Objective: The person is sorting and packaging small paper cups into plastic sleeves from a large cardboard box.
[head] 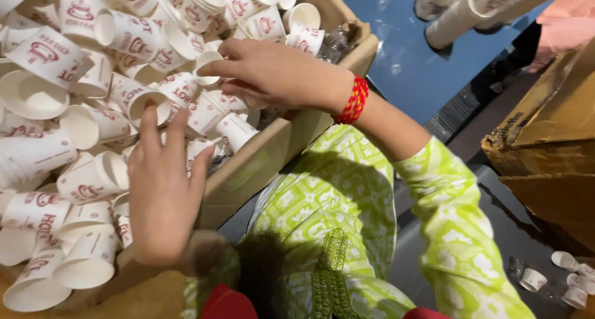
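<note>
Loose paper cups (74, 108), white w/ red print, fill the cardboard box (260, 164) at left, unsorted. Left hand (162, 195) hovers over the heap, fingers spread, grip empty. Right hand (273, 74), red wrist thread (354, 100), pinches a small cup (207, 68) at its rim, approx. box centre. Stacked cup columns (471, 9) lie on blue sheet, top right. Judgement: most cups remain loose; sorting is early.

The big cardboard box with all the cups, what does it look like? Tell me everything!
The cardboard box is plain brown, open on top, with thick, slightly bent walls. It is heaped with small white paper cups with red print, lying every way. The left hand reaches over its near wall onto the cups; the right hand pinches one cup further in. The box's near wall is beside the person's green patterned clothing.
</note>
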